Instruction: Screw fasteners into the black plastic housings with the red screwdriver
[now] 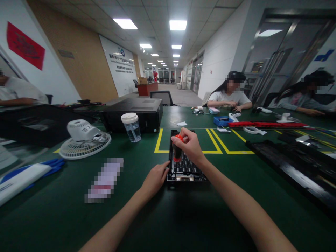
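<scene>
The case (187,169), black and open-topped with rows of dark rounded cells, lies flat on the green table (126,213), directly before the wearer and across the near line of a yellow tape outline (160,152). Above the case, the right hand (190,142) is closed around the red-ended handle of a driver (177,154), which stands nearly upright with its shaft directed down to the near left part of the case; whether its tip meets a screw is too small to tell. The left hand (156,175) touches the left edge of the case with its fingertips; whether it grips or merely steadies cannot be told. Left of the case, well apart, are a lilac item (106,180), blurred, and, farther out, a white fan (84,141) and blue gloves (56,166). Beyond the case and to its left are a lidded cup (133,130) and a black tower (148,110); straight beyond it lies a white scrap (182,123). Beyond the case and to its right are a blue tray (218,121), a red strip (265,124) and a seated person (228,96). Right of the case, well apart, lies a long black panel (294,171).
</scene>
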Motion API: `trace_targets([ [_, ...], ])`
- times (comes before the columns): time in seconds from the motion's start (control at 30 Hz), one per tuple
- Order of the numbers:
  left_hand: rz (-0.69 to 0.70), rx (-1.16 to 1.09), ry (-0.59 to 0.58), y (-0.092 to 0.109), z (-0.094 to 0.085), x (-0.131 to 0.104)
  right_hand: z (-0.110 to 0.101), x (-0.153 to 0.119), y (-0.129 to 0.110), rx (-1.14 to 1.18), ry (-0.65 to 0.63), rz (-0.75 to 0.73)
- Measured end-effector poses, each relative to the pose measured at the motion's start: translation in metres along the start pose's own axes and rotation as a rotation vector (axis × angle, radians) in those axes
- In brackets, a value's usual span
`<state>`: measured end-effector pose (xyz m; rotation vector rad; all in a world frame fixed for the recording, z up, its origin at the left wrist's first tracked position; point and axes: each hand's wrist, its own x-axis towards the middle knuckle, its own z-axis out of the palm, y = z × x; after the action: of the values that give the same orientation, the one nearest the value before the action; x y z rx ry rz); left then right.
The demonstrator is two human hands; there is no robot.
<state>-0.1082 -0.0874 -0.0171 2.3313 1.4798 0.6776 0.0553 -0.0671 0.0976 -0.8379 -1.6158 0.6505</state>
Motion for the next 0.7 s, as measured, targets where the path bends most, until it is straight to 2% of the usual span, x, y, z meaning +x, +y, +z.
trace_targets([
  [0.2,-0.004,-0.001,-0.001,-0.0001,0.0008,-0.0002,0.0003,0.0011,-0.001,-0.012,-0.02,-0.017],
  [0.43,-0.006,0.002,0.001,-0.0003,0.0004,-0.0006,-0.0053,0.0041,-0.0006,-0.051,-0.145,-0.083],
  [0.7,-0.014,0.009,-0.007,-0.0008,0.0005,-0.0005,-0.0092,0.0088,-0.0024,0.124,-0.296,-0.02],
])
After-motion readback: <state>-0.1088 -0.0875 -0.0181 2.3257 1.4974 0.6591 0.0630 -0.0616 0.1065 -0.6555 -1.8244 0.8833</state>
